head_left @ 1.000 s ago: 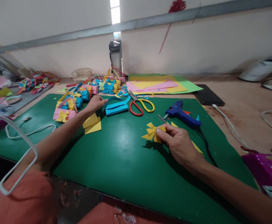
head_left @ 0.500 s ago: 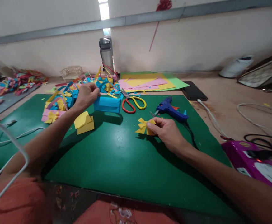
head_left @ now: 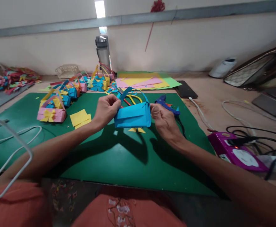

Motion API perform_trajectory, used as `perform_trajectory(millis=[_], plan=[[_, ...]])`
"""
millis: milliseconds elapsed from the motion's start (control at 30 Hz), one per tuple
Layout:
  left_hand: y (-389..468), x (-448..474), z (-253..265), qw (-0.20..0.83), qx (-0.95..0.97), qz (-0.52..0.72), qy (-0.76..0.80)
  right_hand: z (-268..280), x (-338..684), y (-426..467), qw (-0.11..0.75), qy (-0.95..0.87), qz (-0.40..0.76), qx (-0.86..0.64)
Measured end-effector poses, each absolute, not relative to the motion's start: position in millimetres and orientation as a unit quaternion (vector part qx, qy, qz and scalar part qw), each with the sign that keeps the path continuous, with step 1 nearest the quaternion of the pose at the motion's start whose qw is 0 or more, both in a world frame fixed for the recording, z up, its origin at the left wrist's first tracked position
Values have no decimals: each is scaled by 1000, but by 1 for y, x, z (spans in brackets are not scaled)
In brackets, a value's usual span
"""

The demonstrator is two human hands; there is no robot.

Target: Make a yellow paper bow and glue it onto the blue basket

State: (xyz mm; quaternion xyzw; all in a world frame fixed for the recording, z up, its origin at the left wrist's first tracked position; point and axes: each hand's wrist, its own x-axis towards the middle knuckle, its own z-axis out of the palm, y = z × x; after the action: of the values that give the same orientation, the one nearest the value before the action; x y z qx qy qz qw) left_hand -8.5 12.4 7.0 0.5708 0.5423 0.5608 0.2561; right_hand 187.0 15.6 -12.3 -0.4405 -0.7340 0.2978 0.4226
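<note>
A blue paper handbag (head_left: pixel 134 115) with a looped handle hangs above the green mat, its flap side toward me. My left hand (head_left: pixel 108 108) pinches its upper left corner by the handle. My right hand (head_left: pixel 165 124) has its fingers closed at the bag's right side edge, some fingertips hidden behind it. Under the bag, the tips of a yellow paper bow (head_left: pixel 138 130) show on the mat; the bag hides the rest. Behind the bag lie scissors (head_left: pixel 136 99), partly covered. A blue glue gun (head_left: pixel 165 103) rests just beyond my right hand.
Several finished paper handbags, one a pink bag (head_left: pixel 55 116), stand at the left of the green mat (head_left: pixel 100 160). Yellow paper squares (head_left: pixel 79 118) lie nearby. Coloured sheets (head_left: pixel 152 82), a phone (head_left: pixel 185 89) and a bottle (head_left: pixel 103 53) are behind. A purple power strip (head_left: pixel 235 151) with cables sits right.
My left hand has brought the blue handbag right and closer to me. My right hand has let go of the yellow bow, now on the mat, and taken the bag's right side.
</note>
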Motion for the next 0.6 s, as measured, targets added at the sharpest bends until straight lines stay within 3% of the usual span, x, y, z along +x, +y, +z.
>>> perform_trajectory(millis=[100, 200, 400, 500, 600], plan=[[11, -7, 4, 201, 590, 568, 538, -2, 190, 3, 460, -696, 363, -416], [13, -7, -1, 156, 608, 570, 530, 6, 189, -8, 423, -697, 413, -406], [11, -2, -6, 142, 622, 559, 530, 2, 185, -11, 427, -653, 477, -405], [5, 0, -5, 187, 622, 559, 515, -4, 185, -3, 450, -618, 496, -411], [2, -4, -5, 345, 553, 583, 485, -8, 187, 7, 463, -594, 516, -408]])
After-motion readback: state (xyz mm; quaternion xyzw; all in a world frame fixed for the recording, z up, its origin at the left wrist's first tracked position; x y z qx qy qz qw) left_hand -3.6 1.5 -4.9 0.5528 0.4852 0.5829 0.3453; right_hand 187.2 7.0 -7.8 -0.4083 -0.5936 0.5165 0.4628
